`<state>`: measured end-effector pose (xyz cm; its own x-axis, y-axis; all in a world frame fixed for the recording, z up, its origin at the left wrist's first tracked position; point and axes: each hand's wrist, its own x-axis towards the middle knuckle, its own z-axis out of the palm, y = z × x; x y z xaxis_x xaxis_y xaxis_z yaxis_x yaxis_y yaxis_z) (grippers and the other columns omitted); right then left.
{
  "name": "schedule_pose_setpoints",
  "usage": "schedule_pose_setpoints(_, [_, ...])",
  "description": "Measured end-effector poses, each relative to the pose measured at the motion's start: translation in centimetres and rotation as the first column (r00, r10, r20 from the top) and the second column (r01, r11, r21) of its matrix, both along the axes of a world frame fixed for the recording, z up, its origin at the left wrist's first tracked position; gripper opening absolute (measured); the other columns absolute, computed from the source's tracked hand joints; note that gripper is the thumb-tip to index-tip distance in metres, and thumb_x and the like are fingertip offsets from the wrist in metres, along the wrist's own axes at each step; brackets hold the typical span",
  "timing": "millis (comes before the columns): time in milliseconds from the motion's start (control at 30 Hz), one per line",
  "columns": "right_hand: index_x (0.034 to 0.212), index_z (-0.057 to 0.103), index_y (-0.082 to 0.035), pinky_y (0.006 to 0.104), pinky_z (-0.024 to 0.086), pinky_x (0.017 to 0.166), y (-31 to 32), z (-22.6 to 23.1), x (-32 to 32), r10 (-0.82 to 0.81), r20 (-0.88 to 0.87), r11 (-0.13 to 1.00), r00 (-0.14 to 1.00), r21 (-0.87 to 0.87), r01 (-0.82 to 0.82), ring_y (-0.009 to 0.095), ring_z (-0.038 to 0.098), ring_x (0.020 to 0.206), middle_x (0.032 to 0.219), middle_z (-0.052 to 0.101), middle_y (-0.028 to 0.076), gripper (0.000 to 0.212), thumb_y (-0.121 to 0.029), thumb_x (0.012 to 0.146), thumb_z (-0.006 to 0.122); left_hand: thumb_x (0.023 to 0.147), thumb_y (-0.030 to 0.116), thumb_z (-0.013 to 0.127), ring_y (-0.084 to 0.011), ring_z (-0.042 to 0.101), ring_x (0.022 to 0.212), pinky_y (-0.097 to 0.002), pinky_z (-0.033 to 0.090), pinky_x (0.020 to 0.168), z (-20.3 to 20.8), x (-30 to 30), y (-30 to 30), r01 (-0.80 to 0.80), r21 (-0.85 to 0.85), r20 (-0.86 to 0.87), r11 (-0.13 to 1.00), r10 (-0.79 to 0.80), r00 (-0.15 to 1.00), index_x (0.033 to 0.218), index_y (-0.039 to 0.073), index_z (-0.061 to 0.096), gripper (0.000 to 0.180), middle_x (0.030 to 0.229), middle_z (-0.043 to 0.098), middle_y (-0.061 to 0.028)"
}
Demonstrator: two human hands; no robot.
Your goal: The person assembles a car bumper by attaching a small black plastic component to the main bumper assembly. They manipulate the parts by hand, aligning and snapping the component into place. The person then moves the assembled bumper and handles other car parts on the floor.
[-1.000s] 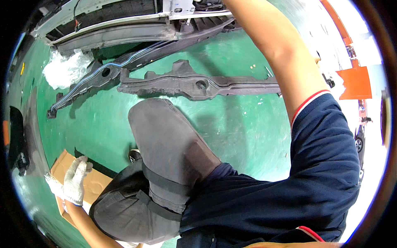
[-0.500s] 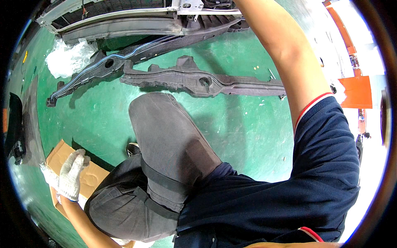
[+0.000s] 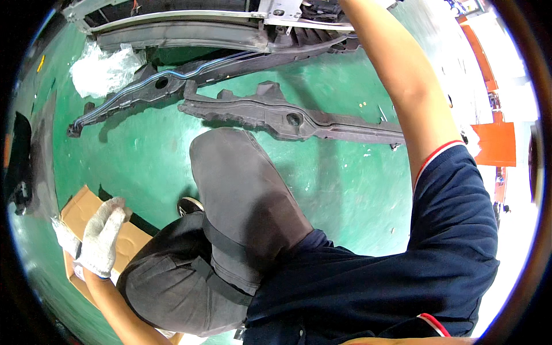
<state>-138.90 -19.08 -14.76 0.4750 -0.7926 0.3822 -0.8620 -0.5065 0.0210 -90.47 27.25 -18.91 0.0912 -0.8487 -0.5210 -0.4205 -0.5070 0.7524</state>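
Observation:
My left hand (image 3: 100, 238), in a white knitted glove, is over an open cardboard box (image 3: 135, 236) at the lower left. Its thumb and fingers are drawn together; whatever they may hold cannot be made out. A crumpled whitish piece (image 3: 66, 237) shows beside the hand at the box's edge. My right arm (image 3: 405, 75) reaches up and away past the top of the picture, toward the front-end assembly (image 3: 178, 40) of a vehicle. My right hand is out of view, so its grip is hidden.
Two long dark moulded trim pieces, one (image 3: 172, 80) with a blue-grey strip and the other (image 3: 293, 118) plain, lie on the green floor (image 3: 362, 190). Crumpled clear plastic (image 3: 103, 69) sits at the far left. My padded knee (image 3: 241, 172) is in the middle. Orange equipment (image 3: 494, 144) stands at right.
The view has shifted slightly, so the parts on the floor appear further right. My left hand stays over the box, its fingers turned a little. My right arm remains stretched forward.

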Motion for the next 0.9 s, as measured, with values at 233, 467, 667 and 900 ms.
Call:
schedule_pose_setpoints(233, [0.108, 0.079, -0.002, 0.0469, 0.054, 0.1, 0.5, -0.6, -1.1, 0.013, 0.081, 0.994, 0.997, -0.106, -0.004, 0.04, 0.071, 0.109, 0.109, 0.075, 0.025, 0.035, -0.021, 0.083, 0.063, 0.103, 0.031, 0.069, -0.0239, 0.066, 0.119, -0.0363, 0.048, 0.107, 2.0, -3.5, -2.7, 0.092, -0.001, -0.015, 0.996, -0.092, 0.996, 0.14, -0.005, 0.06, 0.052, 0.124, 0.07, -0.0138])
schedule_pose_setpoints(467, [0.103, 0.077, 0.0, 0.0489, 0.055, 0.094, 0.5, -0.2, 0.0, -0.016, 0.035, 0.994, 0.999, -0.106, 0.02, 0.043, 0.071, 0.1, 0.101, 0.075, 0.027, 0.033, -0.024, 0.085, 0.066, 0.098, 0.03, 0.076, -0.0208, 0.065, 0.118, -0.0355, 0.048, 0.107, 2.7, -3.8, -6.0, 0.195, 0.017, -0.087, 0.981, -0.193, 0.977, 0.141, -0.004, 0.06, 0.057, 0.122, 0.072, -0.0129])
schedule_pose_setpoints(667, [0.1, 0.078, -0.002, 0.0516, 0.054, 0.089, 0.6, -0.1, 0.3, 0.011, 0.028, 0.992, 1.0, -0.126, -0.007, 0.044, 0.068, 0.1, 0.099, 0.072, 0.026, 0.037, -0.038, 0.091, 0.071, 0.097, 0.037, 0.075, -0.0295, 0.07, 0.108, -0.0377, 0.053, 0.098, 1.4, -3.2, -9.5, 0.361, -0.131, 0.009, 0.923, -0.363, 0.932, 0.131, -0.01, 0.064, 0.059, 0.115, 0.072, -0.0231])
schedule_pose_setpoints(900, [0.097, 0.079, -0.003, 0.0507, 0.055, 0.087, 2.0, 0.2, 2.6, -0.089, 0.094, 0.99, 0.992, -0.101, 0.098, 0.042, 0.071, 0.095, 0.096, 0.073, 0.027, 0.036, -0.037, 0.088, 0.074, 0.1, 0.036, 0.074, -0.0241, 0.067, 0.117, -0.035, 0.051, 0.105, 0.8, -1.6, -11.3, 0.435, -0.037, -0.002, 0.9, -0.435, 0.9, 0.14, -0.007, 0.061, 0.06, 0.128, 0.071, -0.0195])
